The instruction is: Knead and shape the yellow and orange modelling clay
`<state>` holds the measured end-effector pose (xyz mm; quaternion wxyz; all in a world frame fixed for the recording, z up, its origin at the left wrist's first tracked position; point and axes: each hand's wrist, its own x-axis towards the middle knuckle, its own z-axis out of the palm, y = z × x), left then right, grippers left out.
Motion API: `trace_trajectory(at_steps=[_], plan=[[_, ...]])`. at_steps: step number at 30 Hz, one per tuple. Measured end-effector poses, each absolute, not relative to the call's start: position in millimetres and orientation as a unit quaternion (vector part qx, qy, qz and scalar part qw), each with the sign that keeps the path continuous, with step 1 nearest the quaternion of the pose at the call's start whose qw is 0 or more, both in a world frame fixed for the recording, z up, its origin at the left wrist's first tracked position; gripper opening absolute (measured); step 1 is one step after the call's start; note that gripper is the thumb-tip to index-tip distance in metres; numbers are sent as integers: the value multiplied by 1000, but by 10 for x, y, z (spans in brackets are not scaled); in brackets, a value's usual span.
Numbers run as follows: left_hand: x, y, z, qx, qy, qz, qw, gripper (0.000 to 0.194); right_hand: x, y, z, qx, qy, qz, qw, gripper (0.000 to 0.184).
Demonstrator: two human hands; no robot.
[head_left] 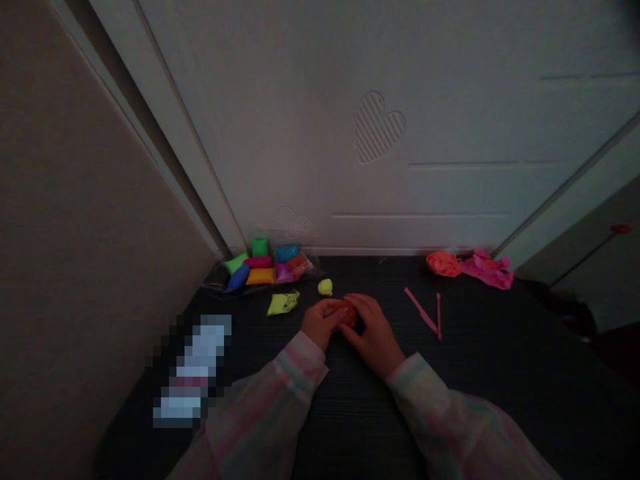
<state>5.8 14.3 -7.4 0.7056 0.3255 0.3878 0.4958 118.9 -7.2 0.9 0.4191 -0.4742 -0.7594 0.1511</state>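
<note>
Both hands meet over the middle of the dark table. My left hand (pixel 324 321) has its fingers closed on the left side of a red lump of modelling clay (pixel 350 315). From the other side my right hand (pixel 374 333) curls round the same lump, its thumb and fingers against it. Much of the lump is hidden by the fingers. Just beyond my left hand sits a small yellow clay lump (pixel 325 287). An opened yellow packet (pixel 283 303) lies to its left. Two pink modelling tools (pixel 423 313) rest to the right of my right hand, their near ends together.
At the back left, a clear bag holds several coloured clay packets (pixel 261 275). A crumpled orange piece (pixel 443 263) and a ragged pink piece (pixel 487 269) lie at the back right. A blurred-out bright rectangle (pixel 195 370) is at left. A white panel (pixel 300 133) bounds the table behind.
</note>
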Motion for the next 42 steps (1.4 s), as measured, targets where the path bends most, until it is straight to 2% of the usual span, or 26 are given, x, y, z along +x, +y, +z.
trace_trajectory(at_steps=[12, 19, 32, 39, 42], plan=[[80, 135, -25, 282, 367, 504, 730, 19, 1189, -52, -10, -483, -754, 154, 417, 41], [80, 113, 35, 241, 370, 514, 735, 25, 1194, -43, -8, -496, -745, 163, 414, 40], [55, 127, 27, 225, 354, 506, 754, 23, 1223, -13, -39, -518, -745, 130, 399, 30], [31, 122, 51, 217, 294, 480, 797, 22, 1220, -22, 1, -548, -675, 203, 449, 33], [20, 115, 62, 217, 278, 471, 808, 22, 1220, -41, 40, -535, -668, 226, 465, 26]])
